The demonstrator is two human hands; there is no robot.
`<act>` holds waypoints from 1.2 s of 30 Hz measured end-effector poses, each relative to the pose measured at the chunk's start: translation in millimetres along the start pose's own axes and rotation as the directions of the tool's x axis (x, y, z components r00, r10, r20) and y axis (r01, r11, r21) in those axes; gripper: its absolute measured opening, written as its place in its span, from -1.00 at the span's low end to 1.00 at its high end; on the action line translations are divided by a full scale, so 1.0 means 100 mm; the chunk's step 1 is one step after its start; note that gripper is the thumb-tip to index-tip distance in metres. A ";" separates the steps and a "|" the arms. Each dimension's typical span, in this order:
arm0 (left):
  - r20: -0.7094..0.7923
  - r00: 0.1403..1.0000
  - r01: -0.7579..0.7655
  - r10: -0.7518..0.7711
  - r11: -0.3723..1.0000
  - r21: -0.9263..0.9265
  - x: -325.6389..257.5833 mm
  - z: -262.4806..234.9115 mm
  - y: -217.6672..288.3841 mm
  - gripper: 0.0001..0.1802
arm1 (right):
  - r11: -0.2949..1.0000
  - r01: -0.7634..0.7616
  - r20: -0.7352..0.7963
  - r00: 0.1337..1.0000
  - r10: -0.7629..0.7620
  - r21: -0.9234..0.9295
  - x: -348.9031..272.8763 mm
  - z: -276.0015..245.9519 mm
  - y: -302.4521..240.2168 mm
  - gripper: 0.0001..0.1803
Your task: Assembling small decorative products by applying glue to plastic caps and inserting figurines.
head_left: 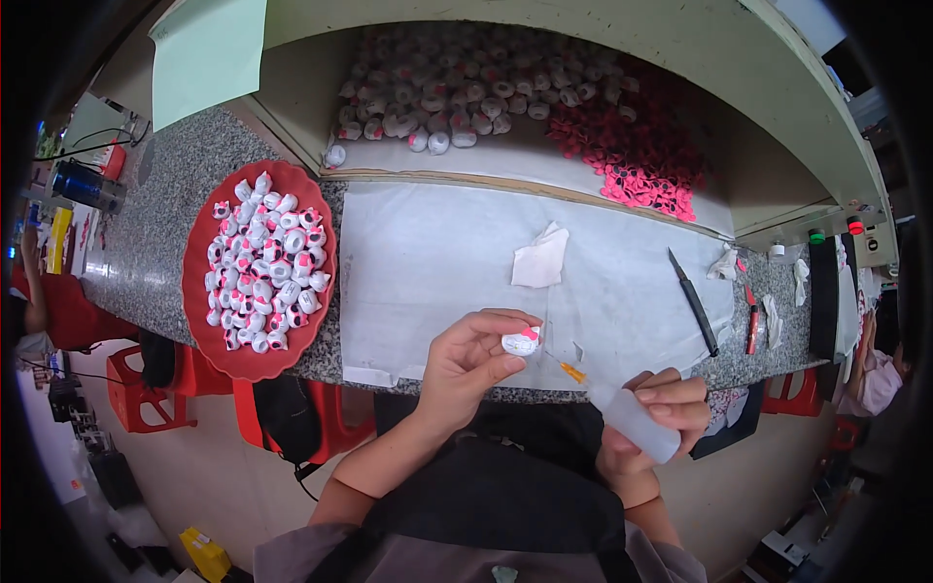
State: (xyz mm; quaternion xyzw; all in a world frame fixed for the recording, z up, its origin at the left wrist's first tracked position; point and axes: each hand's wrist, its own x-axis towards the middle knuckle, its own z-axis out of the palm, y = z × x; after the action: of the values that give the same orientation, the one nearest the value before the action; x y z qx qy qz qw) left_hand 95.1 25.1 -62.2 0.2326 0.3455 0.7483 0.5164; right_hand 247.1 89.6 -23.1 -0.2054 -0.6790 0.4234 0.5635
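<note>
Between the thumb and fingers of my left hand (468, 361) is a small white figurine head (522, 341) with a pink patch on top. My right hand (664, 413) is wrapped round a translucent white squeeze bottle (634, 425). Its orange needle tip (573, 372) points up and left at the figurine head; whether the thin needle touches it, I cannot tell. Under both hands runs the near edge of a white paper sheet (418, 262). Beyond them lies a crumpled piece of white tissue (540, 257).
A red scalloped tray (196, 321) full of white and pink heads stands at left. The shelf ahead bears heaps of white heads (466, 92) and pink pieces (646, 160). At right lie a black craft knife (694, 303) and a red pen-like tool (752, 328).
</note>
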 end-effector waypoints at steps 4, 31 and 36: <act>0.032 0.999 -0.025 0.025 1.000 -0.005 -0.03 -0.02 -0.03 -0.70 | 0.992 0.125 0.188 0.974 -0.124 0.008 0.00 -0.02 -0.04 -0.52; 0.020 1.000 0.003 -0.004 0.999 0.032 -0.04 0.03 0.01 -0.54 | 0.993 0.120 0.219 0.968 -0.122 0.021 -0.06 0.00 -0.03 -0.43; 0.034 0.999 -0.014 0.012 0.997 0.080 -0.05 0.03 0.01 -0.52 | 0.993 0.114 0.231 0.966 -0.114 0.016 -0.05 0.00 -0.04 -0.43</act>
State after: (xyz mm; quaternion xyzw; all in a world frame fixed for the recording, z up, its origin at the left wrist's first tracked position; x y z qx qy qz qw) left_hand 98.5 20.7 -60.0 0.2677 0.3650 0.7332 0.5075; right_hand 249.2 83.5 -22.8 -0.1146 -0.7502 0.4122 0.5041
